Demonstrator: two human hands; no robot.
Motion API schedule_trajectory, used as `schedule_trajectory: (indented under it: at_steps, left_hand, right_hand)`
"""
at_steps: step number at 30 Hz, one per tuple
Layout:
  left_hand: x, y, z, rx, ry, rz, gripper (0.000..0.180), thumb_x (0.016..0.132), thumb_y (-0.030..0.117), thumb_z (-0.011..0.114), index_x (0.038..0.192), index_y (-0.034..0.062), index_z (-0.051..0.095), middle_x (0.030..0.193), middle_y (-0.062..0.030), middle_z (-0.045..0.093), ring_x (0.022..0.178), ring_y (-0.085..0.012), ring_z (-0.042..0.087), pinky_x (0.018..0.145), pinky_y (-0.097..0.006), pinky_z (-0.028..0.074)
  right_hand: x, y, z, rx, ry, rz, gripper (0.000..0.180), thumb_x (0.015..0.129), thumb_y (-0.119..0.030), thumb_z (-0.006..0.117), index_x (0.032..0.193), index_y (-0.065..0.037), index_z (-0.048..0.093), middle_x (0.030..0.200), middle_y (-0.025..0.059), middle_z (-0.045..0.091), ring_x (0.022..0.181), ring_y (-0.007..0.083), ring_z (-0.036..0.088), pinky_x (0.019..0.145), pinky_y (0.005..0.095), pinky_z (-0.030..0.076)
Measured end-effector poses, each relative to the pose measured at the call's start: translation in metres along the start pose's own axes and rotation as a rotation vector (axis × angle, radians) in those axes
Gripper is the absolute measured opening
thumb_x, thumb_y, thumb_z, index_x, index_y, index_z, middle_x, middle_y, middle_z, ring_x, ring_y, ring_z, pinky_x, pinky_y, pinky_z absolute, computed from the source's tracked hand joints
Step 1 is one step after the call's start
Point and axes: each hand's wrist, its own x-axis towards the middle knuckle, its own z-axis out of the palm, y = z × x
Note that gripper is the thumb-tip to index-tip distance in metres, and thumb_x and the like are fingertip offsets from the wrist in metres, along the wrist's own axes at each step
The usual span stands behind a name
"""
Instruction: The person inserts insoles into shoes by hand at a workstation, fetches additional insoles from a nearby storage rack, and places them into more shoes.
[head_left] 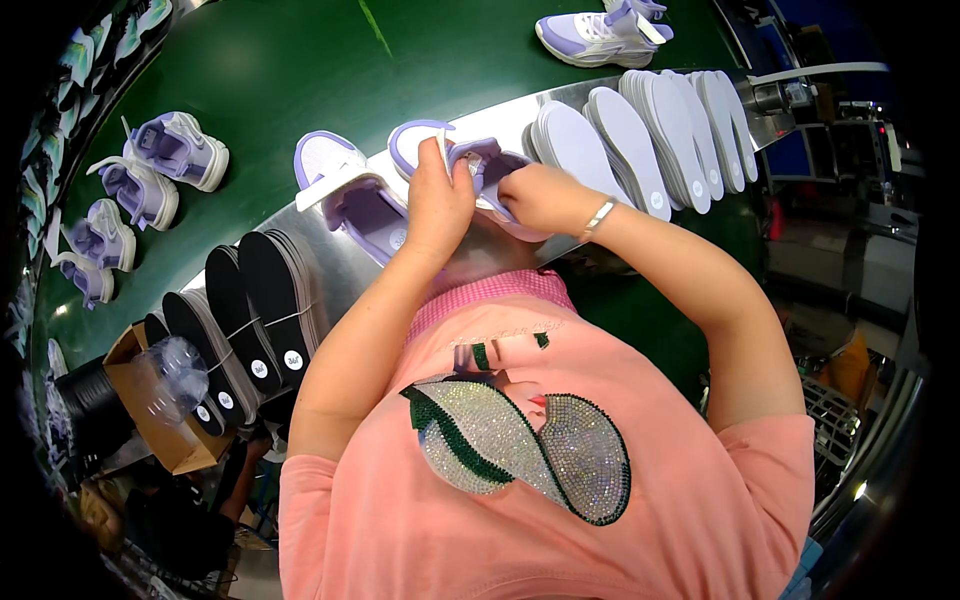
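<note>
Hands meet over a lavender sneaker (490, 175) on the steel counter (330, 255) — left hand (437, 200) gripping its upper, right hand (540, 197) pinching its opening. White insoles (640, 130) fan out just right; black insoles (255, 305) stack at left.

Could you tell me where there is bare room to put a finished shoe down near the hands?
Free: green belt between the lilac shoes at left and the far shoe. Crowded: metal shelf, with lilac insoles, black insoles and the held shoe under both hands.
</note>
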Motion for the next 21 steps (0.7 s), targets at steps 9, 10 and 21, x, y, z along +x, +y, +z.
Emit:
schedule_trajectory:
  at_steps: [9, 10, 21]
  left_hand:
    - [0.003, 0.005, -0.001, 0.040, 0.001, 0.009, 0.023, 0.078, 0.008, 0.047, 0.095, -0.0040, 0.037, 0.077, -0.0258, 0.054, 0.073, -0.0419, 0.053, 0.061, -0.045, 0.042]
    - [0.002, 0.004, 0.001, 0.043, -0.004, 0.000, 0.023, 0.078, 0.008, 0.047, 0.095, -0.0041, 0.037, 0.077, -0.0260, 0.054, 0.073, -0.0419, 0.053, 0.061, -0.045, 0.042]
    - [0.005, -0.024, 0.016, -0.224, -0.017, -0.146, 0.027, 0.078, 0.014, 0.051, 0.099, -0.0013, 0.042, 0.084, -0.0203, 0.056, 0.078, -0.0328, 0.056, 0.068, -0.036, 0.043]
  right_hand:
    - [-0.038, 0.009, -0.006, -0.253, 0.102, -0.230, 0.011, 0.064, -0.012, 0.054, 0.069, -0.006, 0.062, 0.070, 0.0105, 0.059, 0.072, 0.0258, 0.057, 0.080, 0.0412, 0.034]
    - [-0.034, 0.009, 0.006, -0.396, -0.024, -0.225, 0.010, 0.063, -0.011, 0.054, 0.068, -0.006, 0.062, 0.070, 0.0098, 0.059, 0.072, 0.0250, 0.056, 0.083, 0.0419, 0.030]
    - [-0.016, 0.020, 0.029, -0.227, -0.232, -0.129, 0.009, 0.059, -0.009, 0.054, 0.066, -0.006, 0.059, 0.066, 0.0123, 0.059, 0.068, 0.0254, 0.058, 0.083, 0.0446, 0.027]
